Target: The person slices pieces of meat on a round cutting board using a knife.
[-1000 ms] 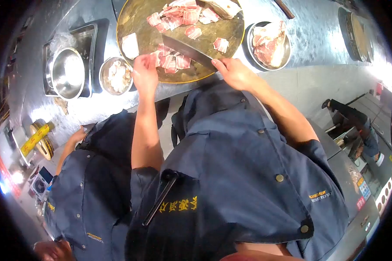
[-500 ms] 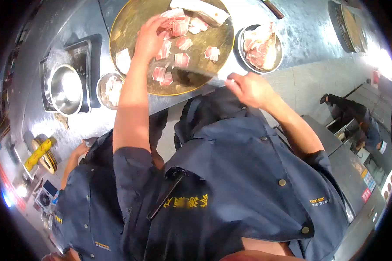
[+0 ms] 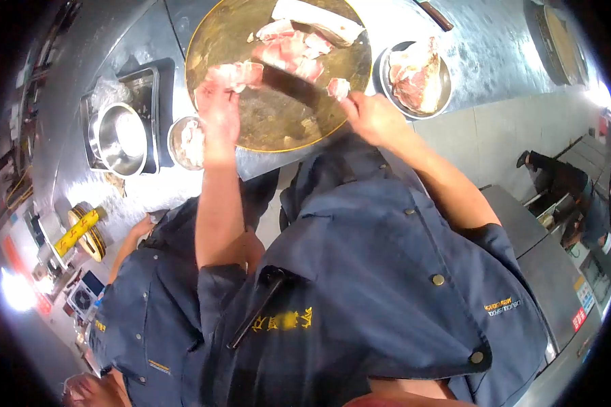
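Observation:
My right hand (image 3: 379,119) is wrapped round the handle of a cleaver (image 3: 288,87), its dark blade blurred and reaching left across the round chopping board (image 3: 271,129). At the board's left side my left hand (image 3: 219,119) has its fingers on a row of meat pieces (image 3: 234,74) at the blade's tip; the fingertips are partly hidden. A pile of sliced pink meat (image 3: 288,53) lies behind the blade. One small meat piece (image 3: 338,88) is close to my right hand. A long pale slab (image 3: 319,20) rests at the board's far edge.
To the right stands a metal bowl (image 3: 447,95) with a large meat chunk, and a knife handle (image 3: 436,15) behind it. On the left are a small bowl (image 3: 173,146), a steel bowl (image 3: 134,163) and a black tray (image 3: 164,88). A co-worker (image 3: 149,292) stands close at left.
The separate meat pieces at the board's front and middle have been gathered toward the back and left. My left hand has moved down toward me; the cleaver blade has swung farther back.

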Motion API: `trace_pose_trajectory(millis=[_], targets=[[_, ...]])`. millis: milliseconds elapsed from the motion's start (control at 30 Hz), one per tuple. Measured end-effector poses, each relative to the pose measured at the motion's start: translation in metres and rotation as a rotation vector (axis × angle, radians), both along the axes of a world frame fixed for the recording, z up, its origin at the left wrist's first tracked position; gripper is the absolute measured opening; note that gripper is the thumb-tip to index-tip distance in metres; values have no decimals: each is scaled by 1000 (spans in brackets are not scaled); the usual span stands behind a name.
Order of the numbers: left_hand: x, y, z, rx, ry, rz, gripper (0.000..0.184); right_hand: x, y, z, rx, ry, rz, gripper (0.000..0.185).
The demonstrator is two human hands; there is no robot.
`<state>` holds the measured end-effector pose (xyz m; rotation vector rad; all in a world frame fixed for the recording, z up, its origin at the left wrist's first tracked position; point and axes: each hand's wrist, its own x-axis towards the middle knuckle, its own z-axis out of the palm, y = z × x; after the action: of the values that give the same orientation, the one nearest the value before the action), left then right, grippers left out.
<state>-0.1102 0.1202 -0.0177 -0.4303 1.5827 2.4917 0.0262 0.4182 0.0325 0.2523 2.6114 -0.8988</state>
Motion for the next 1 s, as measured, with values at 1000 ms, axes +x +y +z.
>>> trace_pose_trajectory(millis=[1000], targets=[[112, -29, -40, -388, -325, 180, 33, -5, -23, -11, -221, -202, 147, 59]])
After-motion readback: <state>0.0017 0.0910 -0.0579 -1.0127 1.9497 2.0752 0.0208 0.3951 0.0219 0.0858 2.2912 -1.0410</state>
